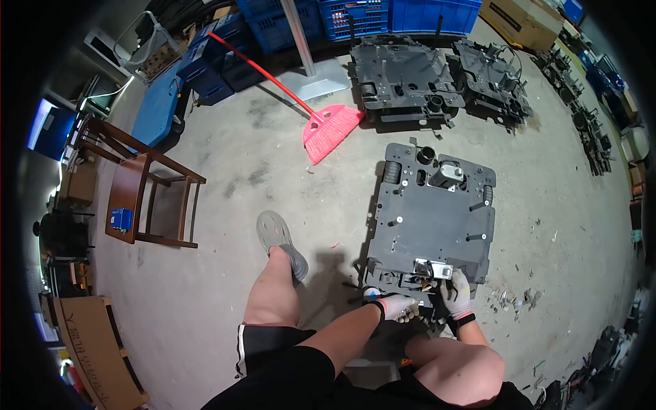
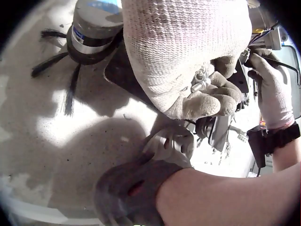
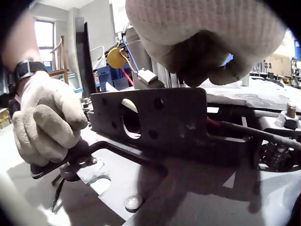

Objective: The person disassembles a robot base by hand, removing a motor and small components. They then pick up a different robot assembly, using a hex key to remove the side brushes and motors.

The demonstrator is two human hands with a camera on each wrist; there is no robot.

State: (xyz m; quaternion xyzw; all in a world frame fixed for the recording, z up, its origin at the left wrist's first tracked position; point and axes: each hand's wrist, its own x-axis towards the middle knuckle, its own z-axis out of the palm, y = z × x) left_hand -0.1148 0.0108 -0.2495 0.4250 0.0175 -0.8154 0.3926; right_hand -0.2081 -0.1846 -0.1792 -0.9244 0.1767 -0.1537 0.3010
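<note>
Black shorts (image 1: 287,369) and bare knees fill the near edge of the head view; the person crouches on the concrete floor (image 1: 225,164). At near left lies a cardboard box (image 1: 96,348). Farther off stands a wooden chair (image 1: 147,198) with a small blue box (image 1: 121,219) on its seat. A grey shoe (image 1: 277,236) is planted between the chair and the work. Beyond it a red broom (image 1: 331,130) lies on the floor.

Right of the shoe, the dark grey chassis plate (image 1: 430,219) lies flat on the floor, its near edge at both gloved hands. The left hand (image 1: 400,307) has its fingers curled round the end of a dark bent bar (image 3: 94,148), low beside a black bracket (image 3: 150,117) that stands upright on the plate. A small silvery screw (image 2: 200,84) sits among its fingers. Just to the right, the right hand (image 1: 456,290) pinches a thin black wire (image 2: 282,62) above the bracket.

More chassis (image 1: 403,78) lie at far right, before blue crates (image 1: 355,15).
</note>
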